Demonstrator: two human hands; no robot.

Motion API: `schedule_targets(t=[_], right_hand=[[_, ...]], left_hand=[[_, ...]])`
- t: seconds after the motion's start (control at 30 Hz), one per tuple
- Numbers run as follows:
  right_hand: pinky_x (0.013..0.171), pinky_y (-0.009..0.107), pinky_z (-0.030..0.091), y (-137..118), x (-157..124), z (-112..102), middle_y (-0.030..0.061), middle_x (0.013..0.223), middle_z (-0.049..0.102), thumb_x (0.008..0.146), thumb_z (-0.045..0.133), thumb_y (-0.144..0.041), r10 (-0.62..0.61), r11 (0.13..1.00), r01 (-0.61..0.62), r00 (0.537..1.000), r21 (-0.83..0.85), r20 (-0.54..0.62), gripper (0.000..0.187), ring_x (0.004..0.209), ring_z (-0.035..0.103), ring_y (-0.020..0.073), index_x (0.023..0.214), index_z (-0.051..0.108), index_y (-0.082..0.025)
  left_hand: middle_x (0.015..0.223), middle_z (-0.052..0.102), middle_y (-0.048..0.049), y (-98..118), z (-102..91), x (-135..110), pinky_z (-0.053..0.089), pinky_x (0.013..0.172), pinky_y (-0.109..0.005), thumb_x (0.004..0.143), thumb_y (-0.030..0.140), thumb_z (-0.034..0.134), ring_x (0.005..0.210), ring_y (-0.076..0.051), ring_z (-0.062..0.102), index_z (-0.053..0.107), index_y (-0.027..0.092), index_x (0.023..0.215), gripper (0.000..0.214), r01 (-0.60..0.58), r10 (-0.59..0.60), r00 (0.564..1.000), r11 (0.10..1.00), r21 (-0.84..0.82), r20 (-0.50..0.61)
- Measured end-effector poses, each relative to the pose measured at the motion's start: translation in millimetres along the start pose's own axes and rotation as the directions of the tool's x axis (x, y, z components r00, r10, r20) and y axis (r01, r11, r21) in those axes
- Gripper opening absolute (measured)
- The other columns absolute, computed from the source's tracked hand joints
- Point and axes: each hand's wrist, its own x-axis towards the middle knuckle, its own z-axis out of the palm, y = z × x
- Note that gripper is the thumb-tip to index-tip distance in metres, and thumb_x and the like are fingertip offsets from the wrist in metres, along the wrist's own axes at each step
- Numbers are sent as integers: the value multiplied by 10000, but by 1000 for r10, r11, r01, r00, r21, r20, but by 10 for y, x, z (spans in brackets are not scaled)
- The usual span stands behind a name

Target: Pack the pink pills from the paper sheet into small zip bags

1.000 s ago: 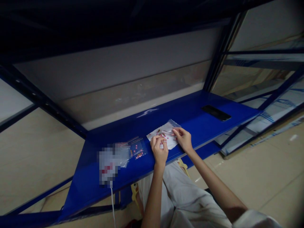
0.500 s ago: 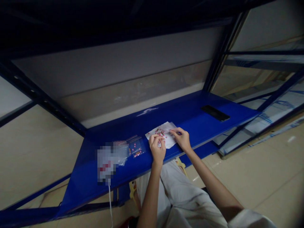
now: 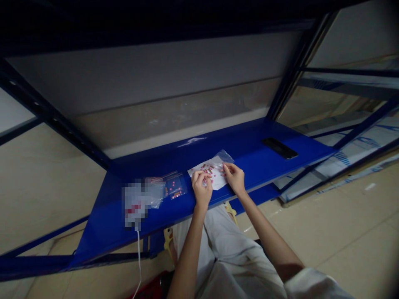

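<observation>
A sheet of white paper (image 3: pixel 220 182) lies on the blue shelf, with several pink pills and brown-and-green capsules (image 3: pixel 207 168) scattered on it. My left hand (image 3: pixel 202 190) rests over the paper's near left part, fingers bent and tips pinched together; what they hold, if anything, is too small to make out. At the paper's right side my right hand (image 3: pixel 235 179) pinches the edge of a clear plastic bag (image 3: pixel 225 156). The bag's far end spreads past the paper. Pink spots show by the right fingertips.
Left of the paper lie a small zip bag with pills (image 3: pixel 176 189) and other clear bags (image 3: pixel 158 191). Farther left is a blurred-out white object (image 3: pixel 134 205) with a white cable (image 3: pixel 139 253). A black phone (image 3: pixel 279 148) rests toward the right end of the blue shelf (image 3: pixel 106 220).
The clear bag's far end has swung out beyond the paper as my right hand turned slightly. My left hand stays over the pills. The whole view has shifted a little.
</observation>
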Motion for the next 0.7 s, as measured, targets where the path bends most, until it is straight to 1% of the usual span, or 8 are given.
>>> schedule_targets(t=[0.1, 0.2, 0.27, 0.3, 0.4, 0.53, 0.63, 0.7], right_hand=[[551, 303, 514, 1, 13, -26, 98, 813, 672, 786, 475, -442, -29, 996, 27, 999, -80, -24, 372, 674, 633, 208, 948, 625, -142], [714, 336, 492, -3, 25, -52, 106, 927, 659, 818, 419, -384, -141, 975, 131, 989, -181, -42, 343, 828, 611, 215, 953, 625, -145], [813, 357, 449, -4, 29, -63, 107, 984, 649, 834, 401, -370, -191, 963, 180, 981, -201, -36, 342, 915, 585, 216, 960, 626, -146], [834, 361, 435, -2, 30, -67, 109, 997, 648, 838, 401, -373, -201, 961, 190, 979, -201, -31, 346, 929, 579, 215, 966, 628, -144], [795, 351, 449, 12, 28, -82, 116, 964, 666, 810, 462, -414, -169, 970, 160, 985, -181, -37, 369, 867, 599, 217, 949, 649, -128], [740, 352, 475, 17, 21, -109, 111, 863, 697, 724, 577, -452, -101, 985, 94, 994, -145, -43, 367, 792, 626, 237, 843, 691, -124], [717, 340, 478, -3, 12, -117, 107, 827, 699, 706, 600, -448, -136, 980, 130, 990, -152, -27, 351, 762, 624, 232, 799, 703, -126], [664, 326, 481, -13, 6, -116, 103, 782, 697, 689, 613, -457, -149, 975, 139, 988, -173, -48, 358, 695, 613, 218, 789, 708, -127]], left_hand=[[759, 545, -28, -1, -2, -4, 420, 782, -296, 759, 73, 442, 795, -157, 548, 588, 182, 652, 211, -3, 3, 1000, 1000, 1, -7], [749, 540, -27, -6, 2, -7, 419, 774, -292, 764, 74, 440, 788, -154, 546, 583, 179, 653, 209, -14, 14, 1000, 1000, -1, -10], [746, 539, -25, -12, 10, -9, 418, 769, -289, 762, 70, 441, 785, -153, 546, 582, 178, 655, 208, -15, 15, 1000, 1000, 5, -13], [745, 540, -25, -14, 14, -10, 417, 765, -288, 761, 69, 443, 783, -152, 545, 582, 178, 653, 207, -13, 13, 1000, 1000, 11, -14], [744, 549, -24, -11, 21, -12, 416, 756, -287, 756, 64, 443, 781, -153, 543, 583, 179, 639, 215, -5, 6, 1000, 999, 35, -24], [749, 553, -23, 11, 16, -11, 413, 758, -289, 756, 69, 442, 790, -154, 541, 586, 183, 636, 219, 16, -14, 999, 999, 44, -42], [754, 548, -24, 20, 14, -11, 413, 755, -290, 755, 75, 442, 786, -154, 537, 588, 185, 643, 214, 32, -30, 999, 999, 42, -44], [753, 547, -24, 21, 16, -11, 414, 749, -290, 750, 76, 447, 782, -154, 537, 588, 188, 645, 209, 34, -32, 998, 998, 43, -46]])
